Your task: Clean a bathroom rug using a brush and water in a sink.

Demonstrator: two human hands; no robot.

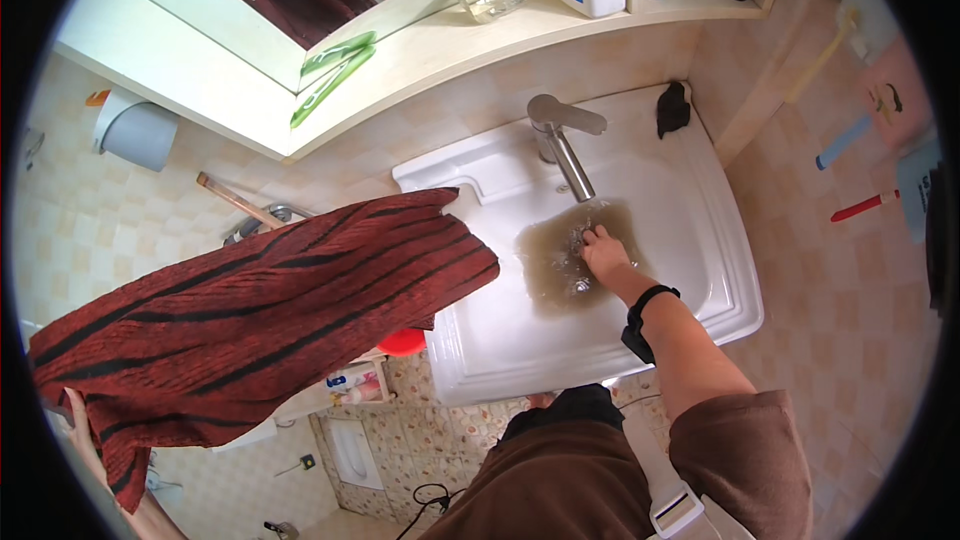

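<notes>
A white ceramic washbasin [697, 232] holds a pool of brownish water [551, 270]. My right hand [604, 251] reaches into that water below the spout of a metal tap [566, 142]; its fingertips are partly hidden, so whether they grip anything is unclear. On my right wrist is a black band. At the far left, my left hand [75, 416] holds up one end of a dark red cloth with black stripes [262, 307]. The cloth's other end reaches over the basin's left edge. A small black item [673, 109] lies on the basin's back right corner.
Above the basin, a pale shelf [420, 60] carries bottles and green-and-white packets [330, 82] beside a mirror. A red container [403, 342] shows below the cloth, near a small rack [386, 382]. A squat toilet [356, 454] is set in the floor. Toothbrush-like items hang at right.
</notes>
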